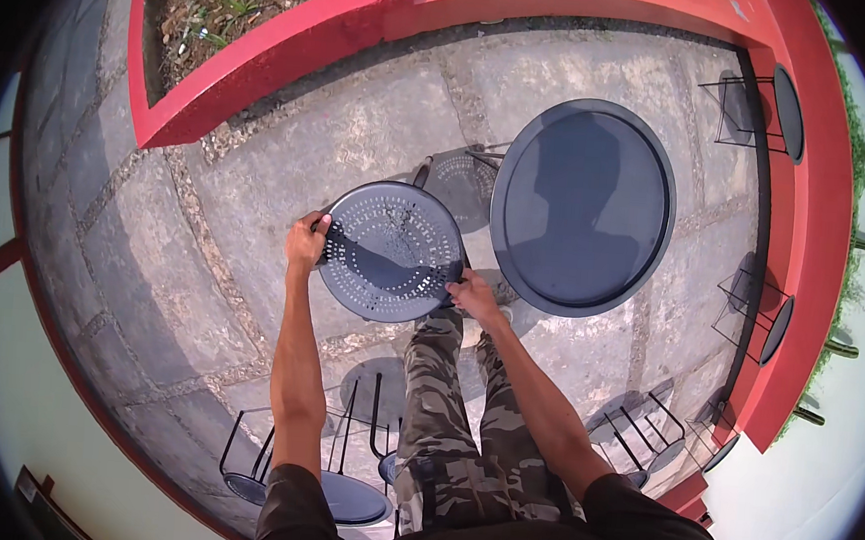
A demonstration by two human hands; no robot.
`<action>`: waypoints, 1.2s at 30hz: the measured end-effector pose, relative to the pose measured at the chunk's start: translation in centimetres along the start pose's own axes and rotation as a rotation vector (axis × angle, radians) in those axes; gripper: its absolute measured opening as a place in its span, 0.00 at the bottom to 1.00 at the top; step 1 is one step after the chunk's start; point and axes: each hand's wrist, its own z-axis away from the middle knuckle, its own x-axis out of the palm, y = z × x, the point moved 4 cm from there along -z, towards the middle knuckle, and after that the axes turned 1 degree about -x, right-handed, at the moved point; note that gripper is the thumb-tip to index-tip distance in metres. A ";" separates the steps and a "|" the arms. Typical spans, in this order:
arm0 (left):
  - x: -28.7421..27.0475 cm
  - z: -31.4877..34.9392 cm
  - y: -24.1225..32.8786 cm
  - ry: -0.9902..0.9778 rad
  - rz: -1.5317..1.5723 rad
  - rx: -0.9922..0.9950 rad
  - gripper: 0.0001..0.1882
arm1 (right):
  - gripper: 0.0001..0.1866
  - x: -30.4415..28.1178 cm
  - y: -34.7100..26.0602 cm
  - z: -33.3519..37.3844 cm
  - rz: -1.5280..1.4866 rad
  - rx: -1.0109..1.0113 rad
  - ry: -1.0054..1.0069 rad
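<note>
Stone paving spreads beneath and all around the fingers. Beyond them runs a red wall, curving down the far right, and ahead to their left stands a red-edged planter.

The round dark desk stands just ahead and right of the right fingers, with only shadow on its top.

Between the two sets of fingers is the perforated round seat, apart from the desk; its dotted shadow falls ahead of the right fingers, so it appears to be off the paving. Smaller in view, stools stand far right of the fingers, and chairs nearer the body.

The left hand has its fingers clamped on the seat's left rim; the right hand has its fingers closed on the lower right rim. Judging from this, gripping and lifting are done; setting down is not.
</note>
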 end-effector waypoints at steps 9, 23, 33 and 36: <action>0.3 -1.0 0.8 0.177 -0.022 0.031 0.17 | 0.21 0.7 -0.2 -1.3 -0.186 0.104 0.032; 11.7 17.7 16.8 0.004 0.542 -0.046 0.15 | 0.16 -24.1 2.0 9.4 -0.012 0.382 -0.379; 21.5 14.0 17.9 -0.183 0.834 -0.234 0.25 | 0.29 -43.1 -2.1 -1.0 -0.105 0.039 0.340; 21.5 12.8 20.9 -0.493 0.894 -0.444 0.20 | 0.25 -46.4 -1.1 -5.1 -0.347 0.030 0.058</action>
